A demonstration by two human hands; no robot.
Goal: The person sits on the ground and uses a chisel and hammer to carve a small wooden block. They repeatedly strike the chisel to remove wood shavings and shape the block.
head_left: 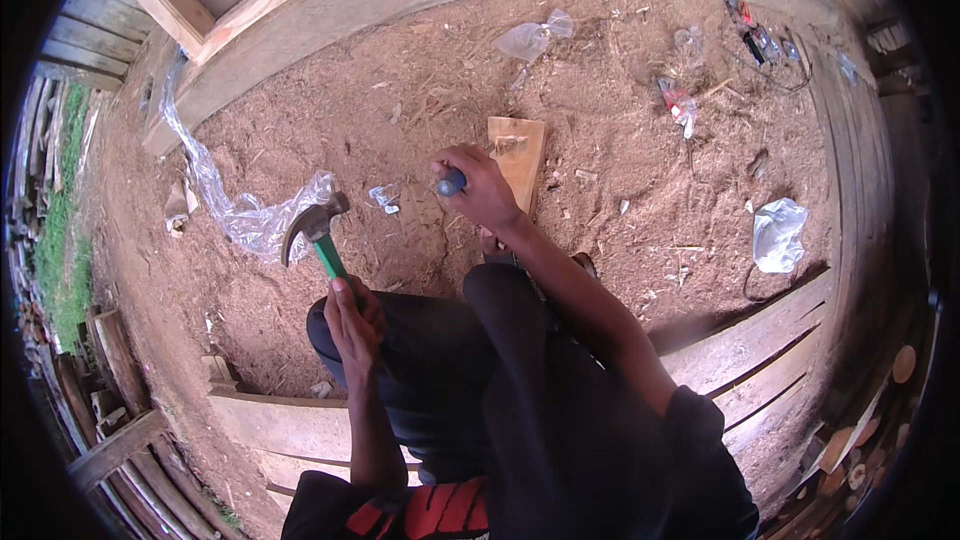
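Note:
My left hand (pixel 356 322) is wrapped round the green handle of a claw hammer (pixel 328 252), its metal head raised to the left of my knees. In my right hand (pixel 486 188) is a hand tool with a blue, round-ended handle (pixel 452 182); the handle's end faces up, and its working end is hidden under the fist. Beside and partly behind that hand lies a wooden board (pixel 522 158), with a rough, darker patch near its far end. The hammer and the blue-handled tool are well apart.
Crumpled clear plastic sheeting (pixel 245 220) lies left on the shaving-strewn dirt floor. A clear bag (pixel 535 37) is farther back, a white bag (pixel 779 236) to the right. A wooden frame (pixel 240 20) stands at the far left. I sit on wooden slats (pixel 285 422).

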